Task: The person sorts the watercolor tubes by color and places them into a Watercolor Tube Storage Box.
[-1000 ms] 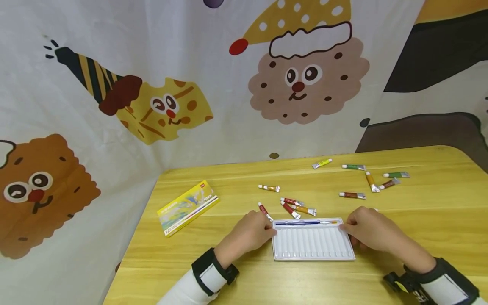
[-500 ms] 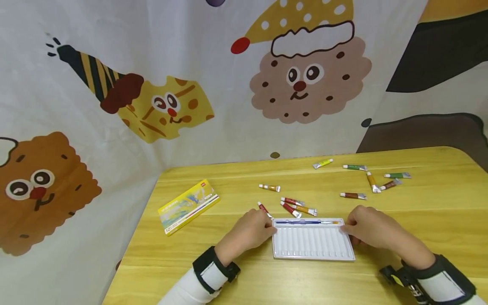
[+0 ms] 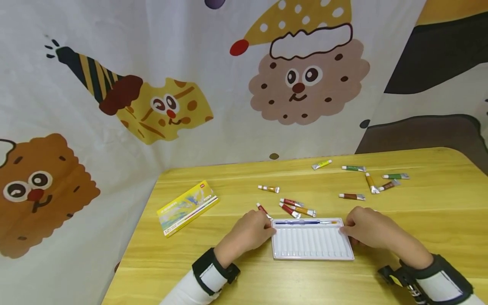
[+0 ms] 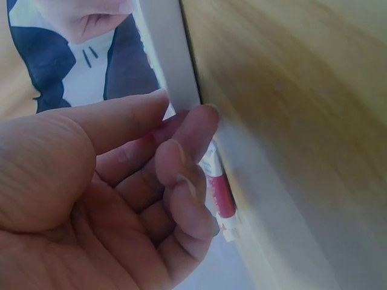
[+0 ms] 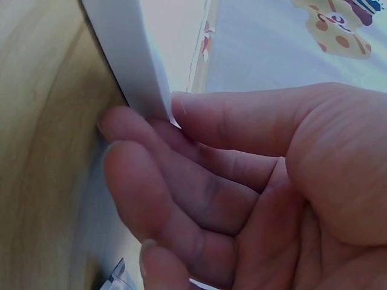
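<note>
A white plastic paint tray (image 3: 312, 245) with a row of narrow slots lies on the wooden table in the head view. In its top groove rests a blue-handled paintbrush (image 3: 299, 223). My left hand (image 3: 249, 231) pinches the tray's upper left corner, thumb on the rim. At the opposite corner my right hand (image 3: 371, 228) grips the rim between thumb and fingers. Both wrist views show the tray's side wall (image 5: 127, 51) at the fingertips, the remaining fingers curled loosely below. A red paint tube (image 3: 263, 209) lies right behind the left hand.
Red and ochre paint tubes (image 3: 289, 210) lie just behind the tray. Several green, brown and yellow tubes (image 3: 352, 196) are scattered toward the back right. A yellow paint box (image 3: 188, 207) sits at the left. Behind the table hangs a cartoon-printed cloth (image 3: 228, 140).
Both hands keep their hold on the tray, which stays in place. Only a slight shift of the head view and of the right forearm shows.
</note>
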`<state>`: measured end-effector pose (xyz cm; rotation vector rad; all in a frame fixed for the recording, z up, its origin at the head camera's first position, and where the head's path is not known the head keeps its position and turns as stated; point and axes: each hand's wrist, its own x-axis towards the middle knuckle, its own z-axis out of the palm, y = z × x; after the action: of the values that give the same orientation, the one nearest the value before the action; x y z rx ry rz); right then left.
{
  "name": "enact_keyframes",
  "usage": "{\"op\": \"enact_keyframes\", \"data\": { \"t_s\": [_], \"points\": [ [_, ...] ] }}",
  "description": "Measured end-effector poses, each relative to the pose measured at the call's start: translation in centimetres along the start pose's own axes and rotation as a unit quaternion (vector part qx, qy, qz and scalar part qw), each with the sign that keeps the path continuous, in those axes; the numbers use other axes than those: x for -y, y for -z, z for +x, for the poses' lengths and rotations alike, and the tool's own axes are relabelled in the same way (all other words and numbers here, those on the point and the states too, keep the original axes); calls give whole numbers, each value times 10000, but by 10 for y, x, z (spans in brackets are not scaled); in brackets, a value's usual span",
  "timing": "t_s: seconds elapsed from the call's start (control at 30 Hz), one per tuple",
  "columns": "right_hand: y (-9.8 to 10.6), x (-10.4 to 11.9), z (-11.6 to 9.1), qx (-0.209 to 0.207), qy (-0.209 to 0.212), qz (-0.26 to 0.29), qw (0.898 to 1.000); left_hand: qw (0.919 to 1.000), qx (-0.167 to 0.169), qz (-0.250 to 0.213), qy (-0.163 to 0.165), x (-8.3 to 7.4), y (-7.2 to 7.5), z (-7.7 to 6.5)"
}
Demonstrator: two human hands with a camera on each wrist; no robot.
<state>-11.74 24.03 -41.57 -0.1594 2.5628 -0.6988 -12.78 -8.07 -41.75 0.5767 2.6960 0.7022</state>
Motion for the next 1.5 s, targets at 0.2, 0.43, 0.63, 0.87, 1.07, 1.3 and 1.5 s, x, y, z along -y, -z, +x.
{"op": "enact_keyframes", "data": {
  "t_s": [0.2, 0.43, 0.63, 0.87, 1.07, 1.3, 1.5],
  "points": [
    [-2, 1, 1, -23, 54, 43, 10000, 9965, -625, 454, -325, 5, 11, 0],
    [-2, 0, -1, -57, 26, 38, 10000, 9741, -1001, 1522, -1344, 17, 22, 11],
    [-1, 0, 0, -37, 43, 46, 10000, 9676, -732, 1830, -1577, 23, 22, 18],
    [-2, -2, 0, -49, 58, 117, 9999, 9649, -582, 1922, -1693, 23, 23, 26],
    [-3, -3, 0, -62, 99, 145, 9998, 9655, -425, 1988, -1625, 24, 22, 32],
    [-3, -2, 0, -53, 71, 142, 9999, 9689, -385, 1982, -1427, 26, 19, 34],
    [-3, -1, -1, -58, 50, 143, 9999, 9852, -159, 1489, -829, 23, 19, 35]
  ]
}}
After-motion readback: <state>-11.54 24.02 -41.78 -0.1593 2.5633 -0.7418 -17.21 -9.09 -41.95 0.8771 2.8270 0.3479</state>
